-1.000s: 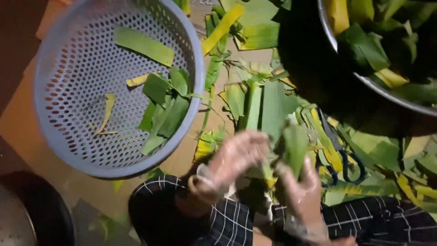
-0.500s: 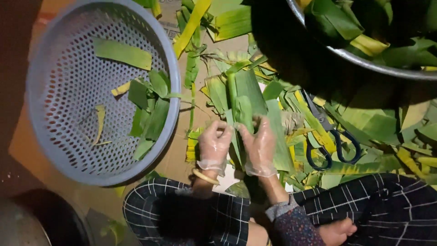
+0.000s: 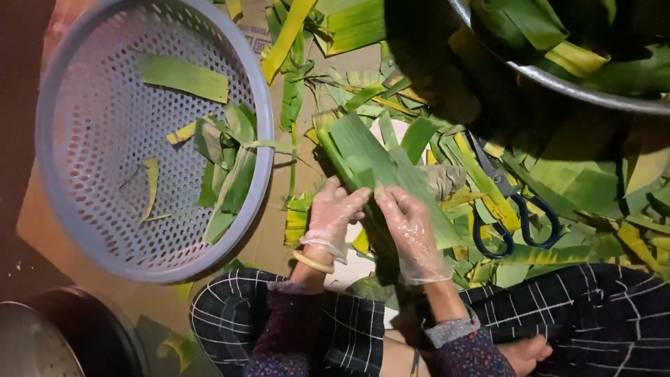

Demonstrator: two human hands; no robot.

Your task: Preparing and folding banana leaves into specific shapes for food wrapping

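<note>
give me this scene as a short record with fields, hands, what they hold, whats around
left hand: gloved left hand grips the near end of the folded green leaf
right hand: gloved right hand presses on the same leaf
left of hands: grey perforated basket with a few leaf pieces
right of hands: scissors lying on leaf scraps
top right: metal bowl holding leaves

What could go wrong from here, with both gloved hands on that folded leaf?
The scissors lie among leaf scraps right beside the right hand; a blind reach might meet the blades. The thin gloves look loose, so the folded leaf that the left hand also grips may slip or unfold.
</note>
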